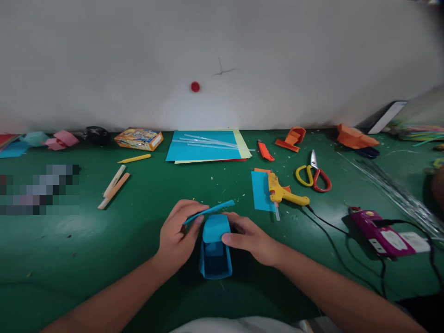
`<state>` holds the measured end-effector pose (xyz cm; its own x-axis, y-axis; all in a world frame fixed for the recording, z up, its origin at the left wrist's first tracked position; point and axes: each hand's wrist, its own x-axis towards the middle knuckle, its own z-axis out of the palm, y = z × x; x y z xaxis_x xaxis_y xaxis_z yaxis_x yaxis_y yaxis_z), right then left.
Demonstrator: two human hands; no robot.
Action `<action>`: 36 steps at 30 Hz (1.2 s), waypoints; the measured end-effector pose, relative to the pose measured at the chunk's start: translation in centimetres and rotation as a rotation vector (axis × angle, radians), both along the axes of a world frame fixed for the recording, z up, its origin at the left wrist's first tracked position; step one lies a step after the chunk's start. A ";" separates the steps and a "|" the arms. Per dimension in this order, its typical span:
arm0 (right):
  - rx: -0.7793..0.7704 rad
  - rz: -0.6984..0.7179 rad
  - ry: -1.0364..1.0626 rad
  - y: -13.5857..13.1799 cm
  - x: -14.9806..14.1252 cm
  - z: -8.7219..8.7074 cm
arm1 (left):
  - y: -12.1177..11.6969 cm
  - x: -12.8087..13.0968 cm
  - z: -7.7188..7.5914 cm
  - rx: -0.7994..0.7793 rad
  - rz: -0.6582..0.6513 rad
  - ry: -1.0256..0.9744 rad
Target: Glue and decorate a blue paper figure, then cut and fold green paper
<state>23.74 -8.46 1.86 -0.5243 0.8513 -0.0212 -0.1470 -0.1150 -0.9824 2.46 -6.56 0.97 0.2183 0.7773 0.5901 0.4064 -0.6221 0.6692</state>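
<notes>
A small blue paper box (pixel 217 261) with a curved flap at its far end sits in front of me, its near part uncovered. My right hand (pixel 251 238) pinches the box's right side, thumb on the flap's edge. Between the thumb and fingers of my left hand (pixel 180 231) is a narrow blue paper strip (pixel 218 206), held just beyond the flap and slanting up to the right. Some fingertips of my right hand are hidden behind the box. A yellow glue gun (pixel 286 194) lies to the right on blue and orange paper pieces (pixel 262 189).
Scissors (pixel 314 173) and a red cutter (pixel 266 151) lie beyond the glue gun. Coloured sheets (pixel 204 152) carry clear glue sticks at the back. A purple power strip (pixel 381 233) with trailing cables is at right. Markers (pixel 114 187) and a patterned box (pixel 138 138) are at left.
</notes>
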 end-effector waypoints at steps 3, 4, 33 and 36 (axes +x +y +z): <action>-0.042 0.037 0.024 0.1 0.1 -0.1 | 0.0 -0.3 0.1 0.025 -0.105 -0.023; -0.053 0.051 0.024 0.1 0.1 -0.2 | 0.0 -0.4 0.2 0.029 -0.129 -0.028; -0.107 -0.009 0.061 -0.2 -0.2 -1.2 | -0.1 -0.6 1.0 -0.110 -0.248 -0.070; -0.098 -0.039 0.053 -0.3 -0.3 -1.2 | -0.1 -0.6 0.9 -0.118 -0.232 -0.051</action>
<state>23.47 -8.74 0.69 -0.4931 0.8664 -0.0786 -0.2051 -0.2036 -0.9573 1.81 -6.68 1.91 0.3707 0.7742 0.5130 0.2260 -0.6110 0.7587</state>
